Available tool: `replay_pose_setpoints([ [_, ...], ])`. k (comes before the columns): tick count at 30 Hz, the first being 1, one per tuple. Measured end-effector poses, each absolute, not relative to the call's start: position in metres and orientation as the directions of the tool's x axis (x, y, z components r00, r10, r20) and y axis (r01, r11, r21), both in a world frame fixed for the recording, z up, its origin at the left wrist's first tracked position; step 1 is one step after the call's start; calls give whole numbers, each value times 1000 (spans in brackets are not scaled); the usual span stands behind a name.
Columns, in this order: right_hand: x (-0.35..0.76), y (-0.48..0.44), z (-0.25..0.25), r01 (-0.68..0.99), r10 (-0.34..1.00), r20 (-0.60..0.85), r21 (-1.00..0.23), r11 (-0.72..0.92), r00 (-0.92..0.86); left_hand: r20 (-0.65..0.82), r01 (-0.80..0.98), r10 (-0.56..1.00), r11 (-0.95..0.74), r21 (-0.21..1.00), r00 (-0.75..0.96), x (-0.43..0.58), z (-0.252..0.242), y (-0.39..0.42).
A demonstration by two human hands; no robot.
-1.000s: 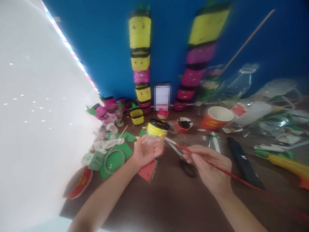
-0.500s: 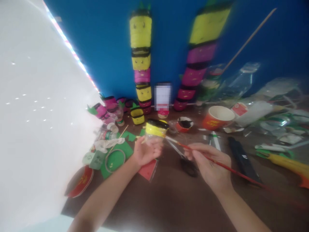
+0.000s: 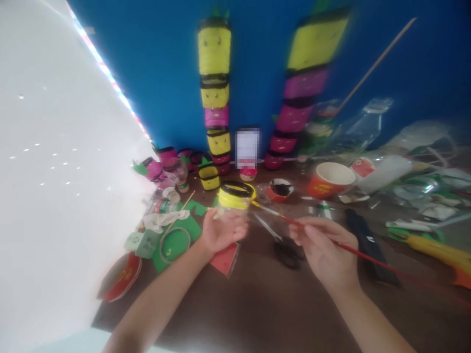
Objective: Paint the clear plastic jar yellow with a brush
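Note:
My left hand (image 3: 222, 231) is closed around a clear plastic cup (image 3: 234, 200) that has a yellow painted band and a black rim. A thin red paintbrush (image 3: 353, 251) is pinched in my right hand (image 3: 324, 247); its tip touches the right side of the cup's yellow band. Both hands hover above a dark brown table (image 3: 257, 304). Black-handled scissors (image 3: 285, 250) lie on the table between my hands.
Stacks of yellow and pink painted cups (image 3: 215, 93) lean on the blue wall. An orange paper cup (image 3: 330, 179), a small dish of black paint (image 3: 280, 189), clear bottles (image 3: 362, 127), green foam sheets (image 3: 172, 245), a red bowl (image 3: 119, 279) and a yellow tool (image 3: 437, 251) crowd the table.
The cup has turned and tilted slightly in my left hand, showing more of its black rim. My right hand and the brush shifted a little to the right.

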State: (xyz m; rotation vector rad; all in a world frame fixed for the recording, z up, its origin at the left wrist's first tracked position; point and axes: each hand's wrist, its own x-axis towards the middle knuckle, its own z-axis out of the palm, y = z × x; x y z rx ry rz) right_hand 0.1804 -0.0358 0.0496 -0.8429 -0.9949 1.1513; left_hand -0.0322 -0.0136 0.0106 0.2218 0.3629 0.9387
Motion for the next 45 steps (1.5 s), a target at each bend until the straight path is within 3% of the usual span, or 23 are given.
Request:
replay_pose_setpoints([
  [8,171,-41,59,-438,996,63,-895,86,68,-171,-731,840,534,425,514,-33,4,-13],
  [23,171,-36,50,-414,997,19,-909,48,74,-216,-735,816,578,356,537,-35,3,-13],
  [31,180,-34,56,-439,994,104,-891,111,38,-229,-755,832,555,349,506,-34,5,-12],
  [38,181,-38,51,-342,974,225,-916,210,-5,-199,-739,831,553,384,519,-34,1,-12],
  [45,177,-36,45,-323,988,152,-934,152,28,-219,-726,821,570,386,528,-32,5,-12],
])
